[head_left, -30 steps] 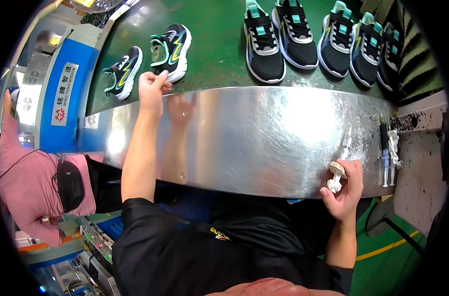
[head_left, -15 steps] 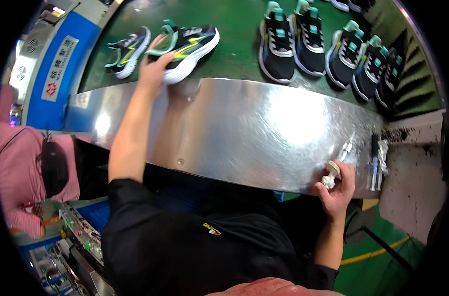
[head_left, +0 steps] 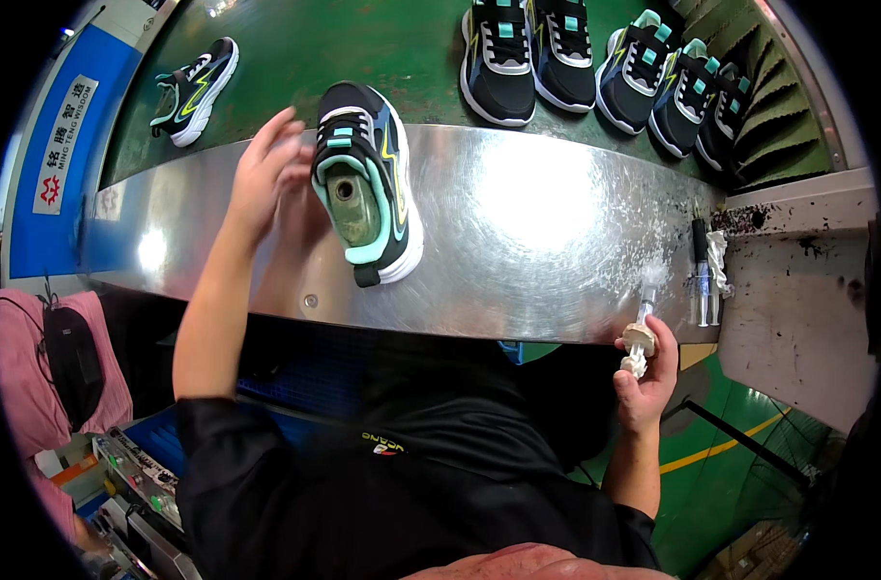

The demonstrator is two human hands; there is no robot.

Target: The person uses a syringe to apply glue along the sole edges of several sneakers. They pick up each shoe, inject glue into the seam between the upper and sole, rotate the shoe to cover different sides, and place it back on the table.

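A black sneaker (head_left: 390,188) with mint lining, a yellow line and a white sole rests on the steel ledge, its toe pointing away from me. A greenish insert (head_left: 352,208) with a round hole fills its mouth. Just left of the shoe is my left hand (head_left: 266,174), fingers spread and slightly blurred, holding nothing. At the ledge's near right edge my right hand (head_left: 646,382) closes around a clear syringe (head_left: 646,307). A whitish disc (head_left: 639,338) and a crumpled white wad (head_left: 634,364) sit on its plunger end. The syringe's tip points away over the ledge.
Another sneaker (head_left: 201,92) lies tilted on the green belt (head_left: 363,43) at the far left. Several matching sneakers (head_left: 499,63) stand at the far right. Syringes (head_left: 704,290) and white wrapping (head_left: 718,263) lie by the right wall. A person in pink (head_left: 58,377) is at the left.
The sneaker has moved from the belt's edge onto the steel ledge, turned toe away. My left hand has let go of it. The belt's other shoes appear shifted left.
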